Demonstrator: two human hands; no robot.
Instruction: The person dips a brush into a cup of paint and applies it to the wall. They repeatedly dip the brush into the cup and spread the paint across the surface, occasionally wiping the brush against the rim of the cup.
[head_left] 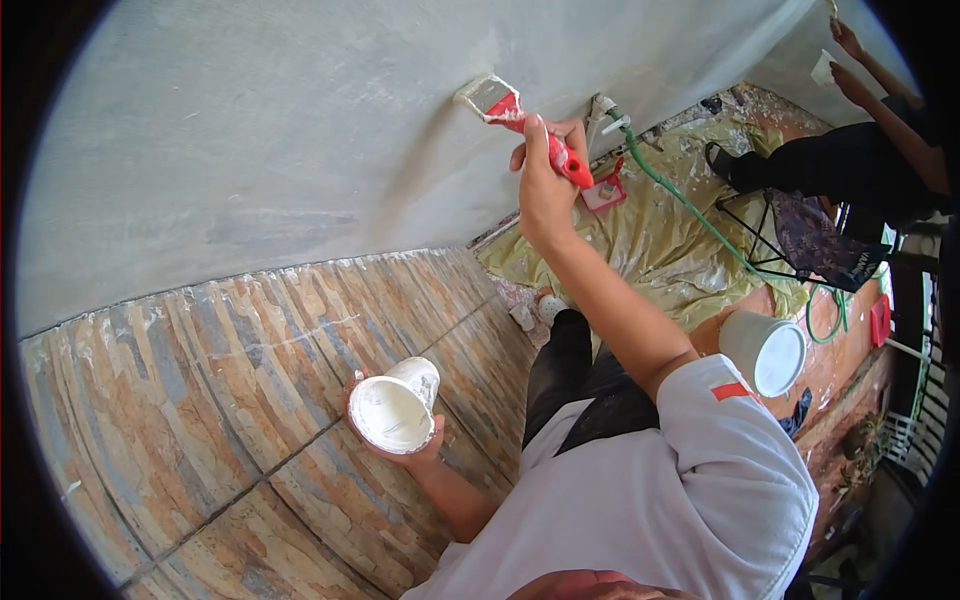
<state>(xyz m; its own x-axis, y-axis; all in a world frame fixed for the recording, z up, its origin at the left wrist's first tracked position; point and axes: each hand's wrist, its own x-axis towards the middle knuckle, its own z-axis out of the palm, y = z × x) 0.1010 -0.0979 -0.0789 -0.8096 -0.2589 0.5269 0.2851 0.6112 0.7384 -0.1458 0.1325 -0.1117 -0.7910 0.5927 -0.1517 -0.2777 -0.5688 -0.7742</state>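
My right hand (548, 190) grips the red handle of a flat paintbrush (540, 137), raised in front of the grey wall (280, 130). White paint coats its bristles and metal band, and the bristle end points up and left, right at the wall in this view. Lower down, my left hand (425, 452) is wrapped around a white plastic paint cup (395, 415). The cup's mouth faces me, its inside is smeared with white paint, and its fingers-side wall is partly covered by my hand.
Stone-patterned tiles (290, 360) line the lower left. A yellow plastic sheet (650, 260), green hose (690, 200), red tray (603, 193) and white bucket (765, 355) are on the right. Beyond a folding chair (820, 240), another person (870, 140) holds a white container (823, 70).
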